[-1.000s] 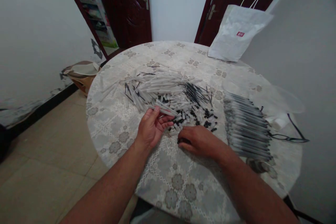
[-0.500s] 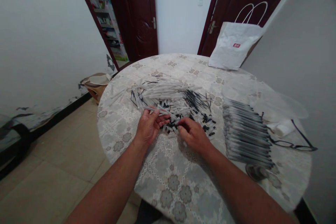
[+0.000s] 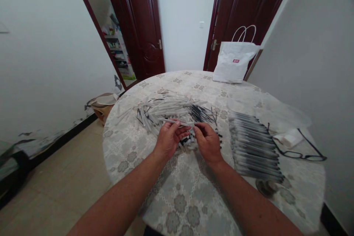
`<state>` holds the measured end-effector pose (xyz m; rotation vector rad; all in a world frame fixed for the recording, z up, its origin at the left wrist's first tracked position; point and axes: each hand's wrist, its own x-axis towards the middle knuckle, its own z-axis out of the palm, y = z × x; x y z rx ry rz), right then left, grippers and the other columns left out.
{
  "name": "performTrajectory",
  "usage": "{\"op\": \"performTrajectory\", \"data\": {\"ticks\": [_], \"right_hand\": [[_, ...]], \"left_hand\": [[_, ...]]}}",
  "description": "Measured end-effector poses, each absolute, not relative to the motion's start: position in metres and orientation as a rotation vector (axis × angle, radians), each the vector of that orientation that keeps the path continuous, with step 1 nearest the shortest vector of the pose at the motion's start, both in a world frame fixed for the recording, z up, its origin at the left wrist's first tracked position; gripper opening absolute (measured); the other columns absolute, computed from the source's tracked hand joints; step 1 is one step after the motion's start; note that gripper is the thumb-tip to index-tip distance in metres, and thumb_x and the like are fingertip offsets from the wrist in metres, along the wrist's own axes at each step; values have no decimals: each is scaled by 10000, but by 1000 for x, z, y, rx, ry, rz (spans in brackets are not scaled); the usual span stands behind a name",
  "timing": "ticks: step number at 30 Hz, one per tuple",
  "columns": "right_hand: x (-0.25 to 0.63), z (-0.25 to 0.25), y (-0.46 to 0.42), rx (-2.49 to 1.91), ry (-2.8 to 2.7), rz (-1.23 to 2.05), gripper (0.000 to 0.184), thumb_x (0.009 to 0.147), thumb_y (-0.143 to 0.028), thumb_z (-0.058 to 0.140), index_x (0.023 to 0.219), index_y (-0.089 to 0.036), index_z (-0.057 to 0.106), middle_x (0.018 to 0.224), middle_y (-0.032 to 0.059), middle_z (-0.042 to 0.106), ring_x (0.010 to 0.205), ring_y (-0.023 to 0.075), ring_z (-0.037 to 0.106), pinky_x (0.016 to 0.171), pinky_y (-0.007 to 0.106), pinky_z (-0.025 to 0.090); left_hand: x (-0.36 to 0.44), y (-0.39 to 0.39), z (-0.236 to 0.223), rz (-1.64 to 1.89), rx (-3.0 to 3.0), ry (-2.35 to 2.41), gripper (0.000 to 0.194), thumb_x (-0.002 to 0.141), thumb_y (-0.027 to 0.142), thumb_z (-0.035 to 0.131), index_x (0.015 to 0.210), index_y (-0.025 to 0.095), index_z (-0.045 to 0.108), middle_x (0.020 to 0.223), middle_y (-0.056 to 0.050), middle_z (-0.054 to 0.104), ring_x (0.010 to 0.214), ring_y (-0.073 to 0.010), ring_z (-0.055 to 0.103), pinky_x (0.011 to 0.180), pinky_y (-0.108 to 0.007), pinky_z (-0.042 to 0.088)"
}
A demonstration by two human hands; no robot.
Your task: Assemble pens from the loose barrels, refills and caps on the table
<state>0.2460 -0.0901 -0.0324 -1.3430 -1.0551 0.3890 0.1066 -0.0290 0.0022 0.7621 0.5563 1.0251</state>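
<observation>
Whitish tube lies across the left hand, reaching the right hand.

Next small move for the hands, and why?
Probably push the right hand gently leftward along the pale tube: the left hand grips it, and the right hand is at its right end. Whether that hand pinches a small part there is unclear.

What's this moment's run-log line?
left hand: holds pale tube | right hand: fingertips at tube's end | row of pens: right of hands
</observation>
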Motion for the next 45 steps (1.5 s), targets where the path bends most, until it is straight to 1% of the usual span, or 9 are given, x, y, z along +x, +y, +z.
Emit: {"op": "performTrajectory", "data": {"ticks": [2, 5, 8, 10, 14, 20, 25, 41, 45], "right_hand": [[249, -34, -89, -1336, -1004, 397, 300, 909, -420, 631, 1081, -187, 710, 969, 66, 719, 874, 202, 645, 774, 321, 510], [252, -38, -87, -1342, -991, 451, 319, 900, -418, 620, 1099, -189, 719, 878, 50, 708, 822, 199, 640, 718, 310, 511], [252, -41, -86, -1332, -994, 496, 310, 881, -420, 634, 1077, -196, 725, 780, 23, 682, 744, 188, 628, 664, 296, 505], [250, -43, -85, -1309, -992, 518, 293, 873, -417, 648, 1056, -199, 718, 756, 11, 671, 709, 176, 619, 644, 287, 500], [248, -44, -85, -1263, -1016, 565, 256, 882, -397, 655, 1037, -197, 693, 779, 12, 673, 692, 157, 608, 617, 265, 488], [249, -46, -83, -1258, -1000, 611, 237, 875, -392, 686, 1015, -200, 678, 816, 7, 682, 657, 139, 594, 593, 255, 482], [249, -43, -83, -1231, -1020, 640, 219, 873, -382, 694, 1003, -206, 678, 827, 2, 686, 658, 136, 598, 588, 253, 481], [248, -43, -83, -1233, -1020, 657, 228, 845, -374, 716, 993, -206, 673, 786, -8, 672, 634, 128, 582, 558, 250, 468], [246, -40, -84, -1203, -1012, 672, 223, 872, -387, 692, 995, -207, 649, 743, -20, 649, 600, 122, 569, 539, 242, 463]], "left_hand": [[112, -28, 1, 1035, 755, 538, 366, 773, 298, 825, 977, 185, 542, 889, -43, 759, 848, -242, 774, 752, -353, 615], [112, -25, -9, 1050, 747, 536, 390, 770, 309, 834, 987, 189, 533, 898, -39, 755, 856, -235, 774, 760, -345, 614], [107, -21, -19, 1061, 761, 542, 395, 788, 310, 830, 1007, 196, 522, 928, -42, 758, 873, -230, 774, 766, -338, 613], [104, -18, -22, 1068, 768, 546, 393, 795, 312, 828, 1007, 196, 519, 925, -43, 757, 879, -227, 774, 772, -331, 611], [104, -15, -22, 1063, 765, 544, 411, 776, 320, 841, 996, 194, 519, 921, -45, 757, 878, -229, 773, 782, -335, 608], [104, -14, -21, 1074, 771, 509, 385, 776, 319, 836, 988, 201, 538, 940, -33, 758, 877, -222, 771, 796, -354, 607], [104, -15, -21, 1051, 776, 486, 388, 790, 318, 825, 1010, 195, 531, 946, -52, 757, 898, -231, 768, 809, -367, 609], [104, -17, -23, 1007, 786, 480, 379, 801, 321, 817, 1014, 201, 527, 993, -61, 763, 912, -234, 768, 829, -383, 609], [104, -19, -22, 989, 785, 471, 390, 797, 317, 822, 1017, 197, 523, 984, -64, 763, 919, -247, 769, 815, -379, 611]]}}
